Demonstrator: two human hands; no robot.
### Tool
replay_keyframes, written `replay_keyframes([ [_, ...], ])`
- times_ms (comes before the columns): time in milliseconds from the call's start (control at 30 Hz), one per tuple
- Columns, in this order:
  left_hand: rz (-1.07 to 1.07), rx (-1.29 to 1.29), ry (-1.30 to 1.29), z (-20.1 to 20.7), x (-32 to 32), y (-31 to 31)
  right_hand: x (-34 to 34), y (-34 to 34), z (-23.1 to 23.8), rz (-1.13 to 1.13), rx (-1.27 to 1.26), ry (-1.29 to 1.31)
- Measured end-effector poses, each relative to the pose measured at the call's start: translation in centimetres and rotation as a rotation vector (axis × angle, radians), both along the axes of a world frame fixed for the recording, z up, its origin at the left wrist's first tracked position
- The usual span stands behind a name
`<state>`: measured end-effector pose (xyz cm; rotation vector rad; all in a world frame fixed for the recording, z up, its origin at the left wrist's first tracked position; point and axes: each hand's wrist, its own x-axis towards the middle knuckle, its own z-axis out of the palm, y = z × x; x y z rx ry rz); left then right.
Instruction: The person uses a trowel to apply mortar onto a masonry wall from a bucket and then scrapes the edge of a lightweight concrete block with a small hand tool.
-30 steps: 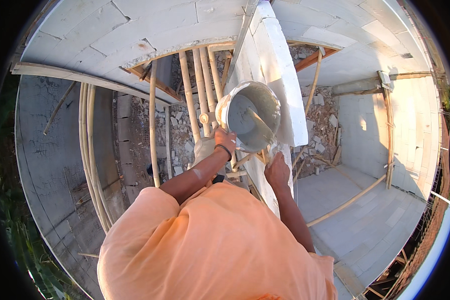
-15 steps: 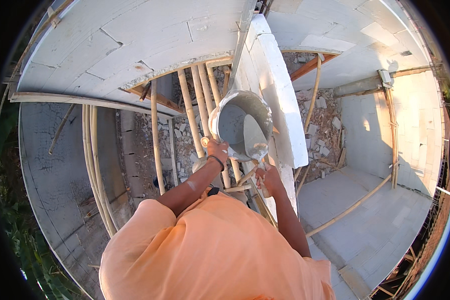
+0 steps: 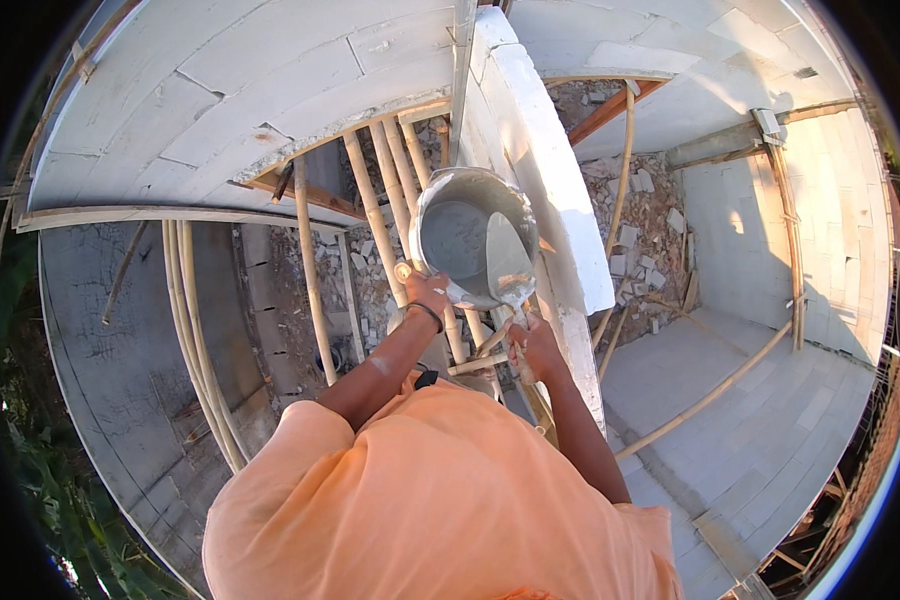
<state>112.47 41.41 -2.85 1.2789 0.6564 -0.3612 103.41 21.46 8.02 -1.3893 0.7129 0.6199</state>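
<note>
A round bucket (image 3: 432,218) with a mortar-smeared rim is tilted in front of me, grey wet mortar (image 3: 457,240) lying in its bottom. My left hand (image 3: 428,292) grips the near left part of its rim. In my right hand (image 3: 536,347) is the handle of a trowel (image 3: 508,255). The trowel's broad grey blade points away from me, over the right side of the bucket's mouth, with mortar stuck near its base. Right beside the bucket runs the top of a white block wall (image 3: 567,200).
Bamboo poles (image 3: 363,200) stand below, left of the bucket. Broken block rubble (image 3: 638,240) covers the ground on both sides of the wall. White block walls (image 3: 300,70) rise ahead and at the right, where a bamboo pole (image 3: 710,410) slants across. Plants (image 3: 60,500) grow at the far left.
The bucket and both hands sit slightly further left in view, and more of the bucket's inside shows. Both hands keep their holds; the trowel stays over the bucket's right side.
</note>
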Motion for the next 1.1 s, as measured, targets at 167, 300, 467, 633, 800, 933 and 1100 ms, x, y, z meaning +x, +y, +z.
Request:
replay_keyframes([
  [167,0.151,-0.067,0.089,2.9,-0.5,-0.5,-1.0,-0.8,-0.6,-0.011,0.038,0.049],
  [300,0.112,-0.055,0.068,1.2,-0.7,-0.2,-1.3,-1.7,-0.8,-0.054,0.095,0.055],
  [467,0.123,-0.076,0.162,0.8,-0.1,2.0,-0.8,-0.9,-0.9,-0.131,0.2,0.092],
  [633,0.156,0.035,0.172,0.6,0.6,1.2,5.0,-3.9,2.7,-0.115,-0.038,-0.095],
  [800,0.185,-0.1,0.114,1.4,0.4,3.7,23.1,-7.5,5.4,0.303,-1.018,-0.571],
  [933,0.25,-0.167,0.079,1.8,-0.1,5.1,34.1,-10.7,5.0,0.432,-1.354,-0.743],
  [1100,0.233,-0.049,0.017,-0.9,-0.8,7.0,41.2,-14.2,3.2,0.745,-1.586,-0.75],
])
